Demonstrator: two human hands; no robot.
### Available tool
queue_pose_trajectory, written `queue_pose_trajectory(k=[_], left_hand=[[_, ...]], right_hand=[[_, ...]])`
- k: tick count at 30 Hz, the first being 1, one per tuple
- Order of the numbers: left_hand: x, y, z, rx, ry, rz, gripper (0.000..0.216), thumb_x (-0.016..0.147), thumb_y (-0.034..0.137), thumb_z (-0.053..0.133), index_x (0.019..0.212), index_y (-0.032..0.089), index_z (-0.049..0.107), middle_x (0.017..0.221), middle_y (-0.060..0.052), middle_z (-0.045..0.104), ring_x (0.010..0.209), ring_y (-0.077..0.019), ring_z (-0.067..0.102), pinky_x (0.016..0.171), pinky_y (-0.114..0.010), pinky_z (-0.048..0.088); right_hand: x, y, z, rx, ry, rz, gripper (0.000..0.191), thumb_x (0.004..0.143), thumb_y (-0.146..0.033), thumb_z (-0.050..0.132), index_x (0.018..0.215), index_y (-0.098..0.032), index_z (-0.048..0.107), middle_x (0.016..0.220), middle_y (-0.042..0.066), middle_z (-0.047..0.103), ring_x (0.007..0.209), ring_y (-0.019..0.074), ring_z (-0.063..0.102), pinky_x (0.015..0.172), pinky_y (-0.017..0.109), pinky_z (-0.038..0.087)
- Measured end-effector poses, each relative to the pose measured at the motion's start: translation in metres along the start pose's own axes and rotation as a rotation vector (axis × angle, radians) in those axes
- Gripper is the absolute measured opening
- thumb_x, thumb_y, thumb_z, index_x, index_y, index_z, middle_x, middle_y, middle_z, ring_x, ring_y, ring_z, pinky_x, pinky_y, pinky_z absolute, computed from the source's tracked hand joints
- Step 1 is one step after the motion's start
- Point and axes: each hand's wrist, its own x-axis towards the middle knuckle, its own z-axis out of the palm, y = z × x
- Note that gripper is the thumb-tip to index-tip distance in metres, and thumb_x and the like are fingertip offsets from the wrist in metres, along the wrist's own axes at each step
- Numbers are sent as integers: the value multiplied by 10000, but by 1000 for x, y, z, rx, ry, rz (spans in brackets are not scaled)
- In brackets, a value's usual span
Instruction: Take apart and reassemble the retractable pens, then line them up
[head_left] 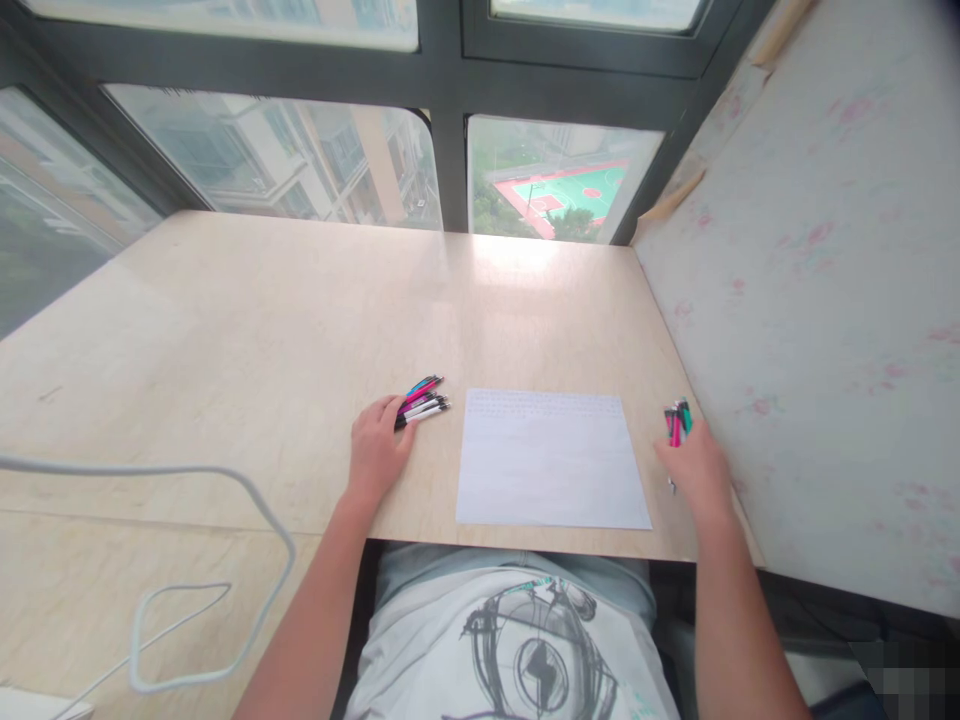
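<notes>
A white sheet of paper with lines of small writing along its top lies on the table. Left of it, my left hand is closed around one end of a bunch of pens, in pink, blue, white and black, which rests on the tabletop. Over on the right, near the wall, my right hand grips another bunch of pens in pink, green and dark colours. A small metallic tip pokes out below that hand. Most of its fingers are hidden from above.
The pale wooden table reaches back to dark-framed windows. A flowered wall panel borders it on the right. At the lower left, a white cable loops above the table, near a white corner of something.
</notes>
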Motion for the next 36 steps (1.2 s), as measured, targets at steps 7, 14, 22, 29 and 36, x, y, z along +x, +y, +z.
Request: queue_pose_trajectory(k=[7, 14, 22, 29, 36], left_hand=[[0, -5, 2, -27, 40, 6, 425, 855, 365, 541, 1235, 176, 528, 1222, -143, 583, 1153, -308, 517, 1013, -454, 362], [2, -11, 5, -58, 76, -69, 711, 782, 381, 624, 1387, 122, 354, 1287, -204, 553, 1178, -348, 527, 996, -471, 387], [3, -6, 0, -80, 86, -41, 783, 760, 339, 655, 1427, 158, 287, 1381, -197, 477, 1275, -347, 456, 1029, -473, 373], [3, -8, 1, -109, 90, 0, 789, 760, 345, 659, 1433, 193, 276, 1440, -195, 401, 1353, -345, 360, 1060, -510, 344], [1, -6, -2, -98, 83, -21, 702, 758, 268, 638, 1396, 197, 356, 1422, -177, 407, 1352, -342, 355, 1076, -501, 335]], right_hand=[[-77, -205, 21, 419, -299, -705, 205, 734, -193, 522, 939, -196, 525, 780, 35, 611, 681, 194, 563, 580, 272, 395], [-115, -312, 50, 369, -368, -934, 291, 817, -172, 530, 1107, -157, 526, 1080, 140, 574, 948, 254, 564, 787, 362, 458], [-107, -291, 58, 392, -353, -970, 309, 816, -162, 561, 1125, -164, 567, 1102, 122, 549, 1011, 240, 520, 884, 376, 438], [-116, -288, 62, 472, -363, -1054, 274, 818, -139, 565, 1086, -185, 598, 1102, 104, 563, 1061, 229, 509, 912, 366, 428], [-110, -263, 58, 592, -328, -1012, 279, 820, -121, 564, 1089, -178, 611, 1110, 101, 590, 1081, 212, 540, 934, 353, 431]])
